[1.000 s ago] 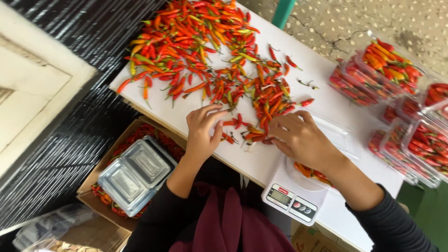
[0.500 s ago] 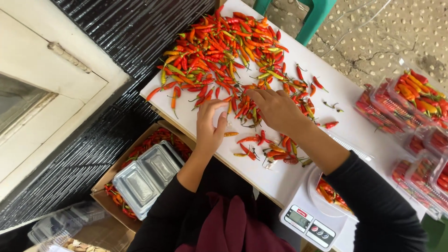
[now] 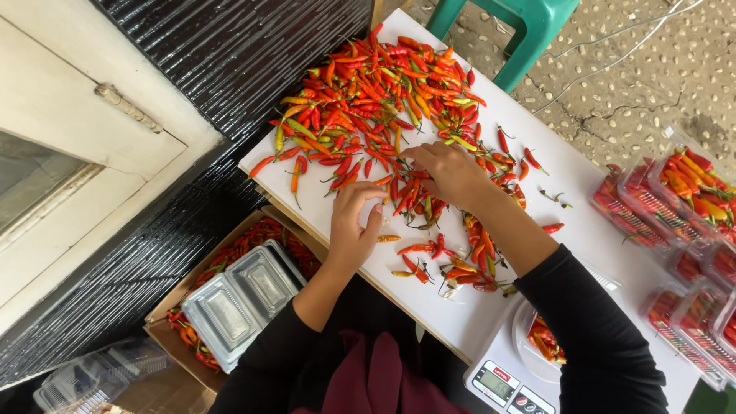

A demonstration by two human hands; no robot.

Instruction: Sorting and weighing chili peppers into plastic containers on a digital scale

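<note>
A big pile of red, orange and green chili peppers (image 3: 376, 92) covers the far part of a white table (image 3: 583, 230). My left hand (image 3: 354, 222) rests near the table's front edge, fingers curled over a few loose chilies. My right hand (image 3: 448, 172) reaches into the lower edge of the pile, fingers pinching among chilies; whether it holds any is hidden. More scattered chilies (image 3: 460, 264) lie under my right forearm. A white digital scale (image 3: 510, 376) with a bowl of chilies (image 3: 546, 341) sits at the near corner.
Clear plastic boxes filled with chilies (image 3: 675, 199) are stacked at the right. Below the table a cardboard box (image 3: 165, 310) holds chilies and empty clear trays (image 3: 238, 295). A green plastic stool (image 3: 529, 31) stands beyond the table. A dark corrugated wall (image 3: 230, 54) is at the left.
My right hand moved from beside the scale up into the chili pile. My left hand shifted slightly along the table edge. The view swung so the pile sits more central.
</note>
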